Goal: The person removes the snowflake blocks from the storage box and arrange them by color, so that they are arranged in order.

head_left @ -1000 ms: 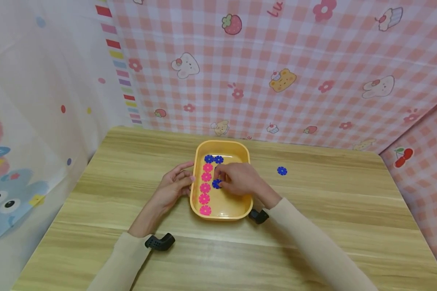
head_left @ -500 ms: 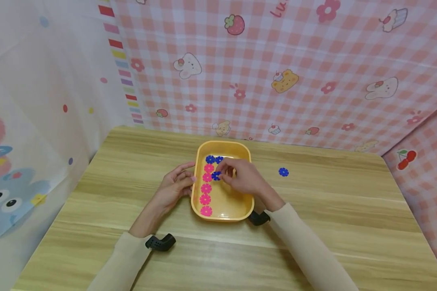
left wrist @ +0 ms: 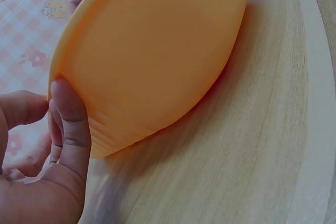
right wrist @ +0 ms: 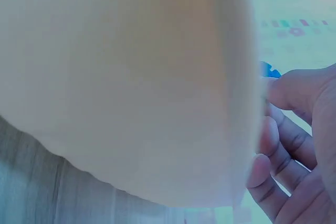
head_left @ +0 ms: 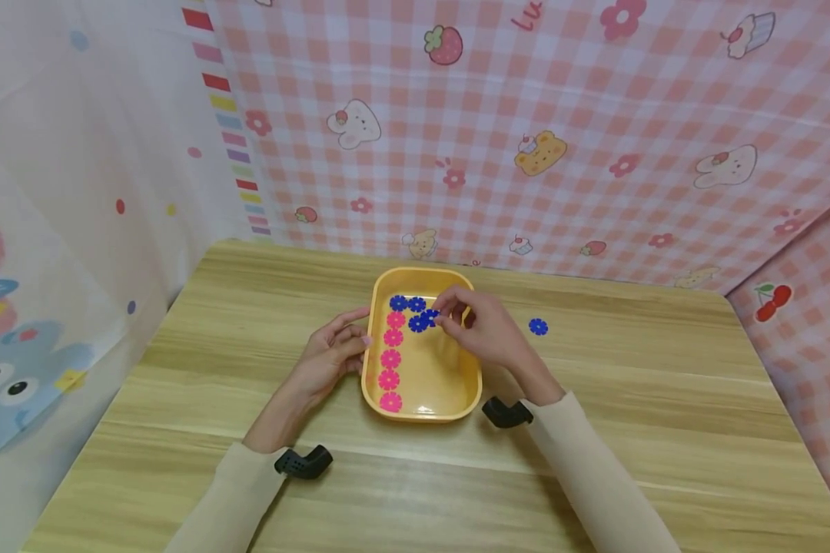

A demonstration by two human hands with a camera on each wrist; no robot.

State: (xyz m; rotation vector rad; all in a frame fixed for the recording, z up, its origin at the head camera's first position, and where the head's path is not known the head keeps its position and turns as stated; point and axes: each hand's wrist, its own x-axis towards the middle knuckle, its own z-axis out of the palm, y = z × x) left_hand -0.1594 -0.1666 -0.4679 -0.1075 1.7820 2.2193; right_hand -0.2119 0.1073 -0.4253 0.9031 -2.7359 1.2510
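Note:
A yellow tray (head_left: pixel 422 398) stands on the wooden table, rounded at its corners. My left hand (head_left: pixel 327 355) holds its left side, thumb tip at the rim and fingers against the outer wall; the left wrist view shows this up close. Inside the tray, my right hand (head_left: pixel 480 322) pinches a blue flower-shaped disc (head_left: pixel 430 317) between thumb and index finger. It overlaps another blue disc (head_left: pixel 417 324) on its left. Behind them, two blue discs (head_left: pixel 398 303) lie side by side. Several pink flower-shaped discs (head_left: pixel 390 359) run down the tray's left side in a column.
One loose blue disc (head_left: pixel 538 327) lies on the table (head_left: pixel 629 384) to the right of the tray. A pink checked cloth (head_left: pixel 491 115) hangs behind the table. In the right wrist view the tray wall (right wrist: pixel 131 103) hides much of the scene.
My right hand has carried the pinched blue disc from the tray's middle toward the back and then right, uncovering the blue disc beside it. My left hand has stayed at the tray's side.

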